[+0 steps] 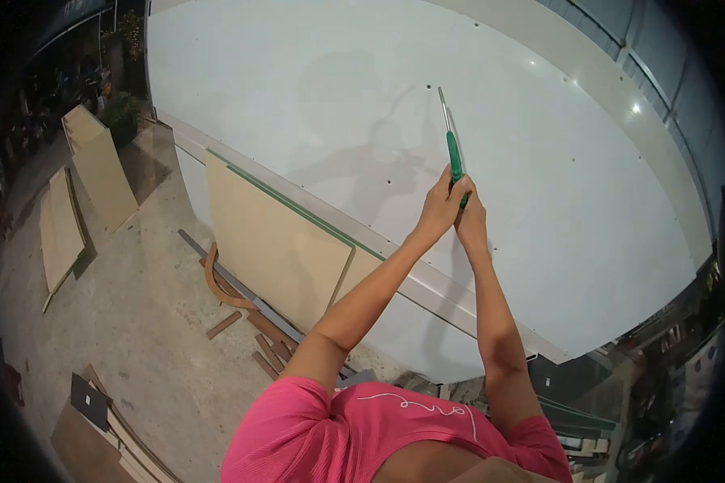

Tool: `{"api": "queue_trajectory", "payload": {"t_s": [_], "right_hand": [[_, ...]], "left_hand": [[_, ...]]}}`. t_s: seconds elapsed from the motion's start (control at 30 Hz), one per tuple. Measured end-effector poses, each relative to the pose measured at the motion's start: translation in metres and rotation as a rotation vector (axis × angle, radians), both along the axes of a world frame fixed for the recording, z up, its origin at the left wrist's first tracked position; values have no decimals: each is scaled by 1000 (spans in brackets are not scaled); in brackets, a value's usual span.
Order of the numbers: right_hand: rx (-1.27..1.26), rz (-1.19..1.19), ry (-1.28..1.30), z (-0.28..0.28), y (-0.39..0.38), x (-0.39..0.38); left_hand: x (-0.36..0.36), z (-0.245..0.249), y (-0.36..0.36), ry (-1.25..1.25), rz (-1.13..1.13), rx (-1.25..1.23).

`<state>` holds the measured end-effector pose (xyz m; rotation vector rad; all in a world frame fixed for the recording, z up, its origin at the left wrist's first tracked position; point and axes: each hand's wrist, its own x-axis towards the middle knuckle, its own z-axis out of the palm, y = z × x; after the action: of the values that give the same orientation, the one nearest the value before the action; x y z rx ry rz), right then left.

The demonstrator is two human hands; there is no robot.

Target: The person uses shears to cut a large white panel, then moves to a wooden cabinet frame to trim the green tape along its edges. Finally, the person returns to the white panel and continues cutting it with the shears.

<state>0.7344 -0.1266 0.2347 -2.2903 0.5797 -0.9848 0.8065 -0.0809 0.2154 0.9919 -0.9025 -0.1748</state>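
A screwdriver point(454, 153) with a green handle and a long metal shaft points up and away over a large white panel point(322, 113). My left hand point(440, 208) is closed around the handle. Against it, my right hand point(473, 219) also grips the handle, near its lower end. The shaft's tip appears just right of a small dark spot point(428, 86) in the panel. Another dark spot point(389, 182) shows to the left of my hands, and several more dot the panel's surface.
Beige boards point(274, 233) with green edges lean against the panel's near side. Below them, wood strips and a curved brown piece point(214, 278) lie on the concrete floor point(153, 282). More boards point(105, 165) stand at the left. A corrugated metal wall point(660, 48) rises behind.
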Motion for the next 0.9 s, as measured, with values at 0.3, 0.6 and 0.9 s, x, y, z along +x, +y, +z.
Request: {"api": "queue_trajectory", "payload": {"t_s": [0.3,0.6,0.9], "right_hand": [[93,8,-60,-29,-16,40],[211,27,-84,-63,-24,42],[-40,76,231,-176,15,-8]], "left_hand": [[41,-10,1,-32,-79,82],[36,-23,21,-21,-70,74],[-9,-164,42,232,-82,294]]}}
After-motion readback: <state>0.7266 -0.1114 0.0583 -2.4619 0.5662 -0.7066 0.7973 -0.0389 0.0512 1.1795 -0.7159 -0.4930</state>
